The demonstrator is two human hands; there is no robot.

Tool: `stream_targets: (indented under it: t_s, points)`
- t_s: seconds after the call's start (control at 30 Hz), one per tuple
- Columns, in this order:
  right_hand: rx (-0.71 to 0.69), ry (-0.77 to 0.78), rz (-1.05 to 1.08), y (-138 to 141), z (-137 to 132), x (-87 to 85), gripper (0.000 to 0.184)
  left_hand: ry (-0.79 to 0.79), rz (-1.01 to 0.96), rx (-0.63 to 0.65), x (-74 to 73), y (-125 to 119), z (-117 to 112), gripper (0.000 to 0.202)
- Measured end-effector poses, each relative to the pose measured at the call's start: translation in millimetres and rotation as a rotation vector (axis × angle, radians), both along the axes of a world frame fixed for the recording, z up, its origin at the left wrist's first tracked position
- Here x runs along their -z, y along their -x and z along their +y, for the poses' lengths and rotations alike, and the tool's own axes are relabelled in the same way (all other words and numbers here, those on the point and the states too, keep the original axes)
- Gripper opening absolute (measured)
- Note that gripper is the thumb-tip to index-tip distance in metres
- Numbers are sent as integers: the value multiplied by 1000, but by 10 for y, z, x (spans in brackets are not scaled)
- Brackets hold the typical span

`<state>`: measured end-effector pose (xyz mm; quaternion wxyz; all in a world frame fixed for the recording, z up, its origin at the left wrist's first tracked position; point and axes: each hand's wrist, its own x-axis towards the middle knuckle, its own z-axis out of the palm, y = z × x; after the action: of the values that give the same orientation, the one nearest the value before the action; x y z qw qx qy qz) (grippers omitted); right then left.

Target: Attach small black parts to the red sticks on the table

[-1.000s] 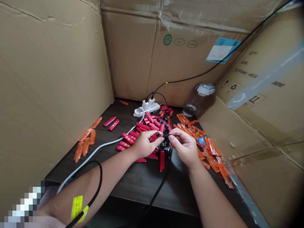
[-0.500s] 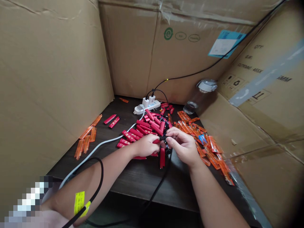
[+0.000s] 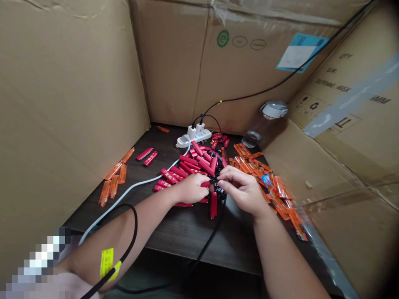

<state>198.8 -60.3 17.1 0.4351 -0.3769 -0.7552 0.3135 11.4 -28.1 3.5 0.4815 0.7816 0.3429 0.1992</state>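
Over the dark table (image 3: 174,232), my left hand (image 3: 189,189) is closed round a small red stick-shaped device (image 3: 205,184). My right hand (image 3: 241,189) pinches a black cable plug (image 3: 214,181) against that device's end. The black cable (image 3: 208,241) runs from my right hand down off the table's front edge. Both hands hover just above a pile of red devices (image 3: 190,166) and a clump of small black parts (image 3: 220,192).
Orange transparent sleeves lie in a heap at the right (image 3: 271,187) and a few at the left (image 3: 114,176). A white power strip (image 3: 193,137) with chargers sits at the back, beside a clear bottle (image 3: 264,122). Cardboard walls (image 3: 68,91) enclose the table.
My hands have sunk slightly toward the pile and drawn together, the plug staying at the red device's end. The view has tilted a little.
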Motion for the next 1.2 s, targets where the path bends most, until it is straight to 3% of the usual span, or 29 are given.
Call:
stream_targets:
  t_s: [0.23, 0.47, 0.6, 0.8, 0.97, 1.2]
  points:
    - [-18, 2, -128, 79, 25, 27, 8, -134, 73, -38, 53, -5, 8, 18]
    - [137, -127, -115, 90, 24, 78, 21, -230, -10, -168, 35, -19, -5, 11]
    - [191, -165, -52, 108, 16, 66, 11, -298, -20, -238, 9, 0, -34, 5]
    - [189, -249, -41, 161, 0, 64, 5, -313, -35, -215, -53, 19, -69, 9]
    - [197, -388, -72, 188, -6, 95, 14, -291, -57, -165, -96, 26, -89, 5]
    - [235, -532, -114, 177, 5, 127, 24, -337, 44, -170, -88, 14, -110, 15]
